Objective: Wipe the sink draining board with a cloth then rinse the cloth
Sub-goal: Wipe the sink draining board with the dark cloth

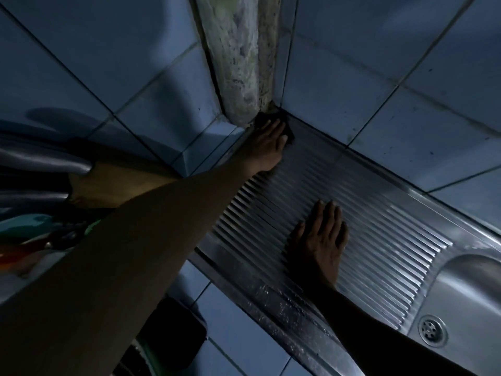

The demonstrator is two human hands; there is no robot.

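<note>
Wiping draining board (379, 240) far corner; left hand (267, 147) presses dark cloth (289, 137); right hand (322, 237) flat, empty; next, sweep toward basin (466, 294).

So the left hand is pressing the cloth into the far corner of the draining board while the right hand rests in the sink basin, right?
Not quite. The head view shows the right hand flat on the ridged draining board, not in the basin. The left hand does press the cloth into the far corner.

ribbed shiny steel draining board (366, 240), glossy wall tiles (379, 77), rough mottled pillar (238, 63)
</note>
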